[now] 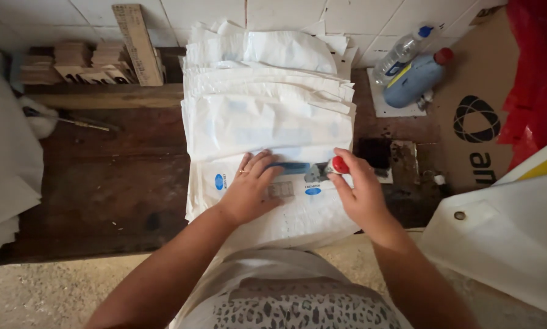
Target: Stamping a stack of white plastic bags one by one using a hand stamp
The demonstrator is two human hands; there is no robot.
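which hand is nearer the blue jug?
Right. The right hand holds a red-knobbed stamp below and left of the blue jug; the left hand lies farther left, flat on the white bags.

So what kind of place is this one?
Probably a small workshop or packing bench: a fanned stack of white bags on a worn wooden table, a red-knobbed stamp in the right hand, cardboard box alongside, tiled wall behind.

Soft, even daylight fills the view — no hard shadows, only faint shading under the left hand (252, 189) and right hand (360, 194). The white bags (267, 116) beyond the hands run bright, nearly washed out, while the dark table (115, 183) left of them stays dim. Edges bow slightly — wide-lens distortion — and focus is mildly soft throughout.
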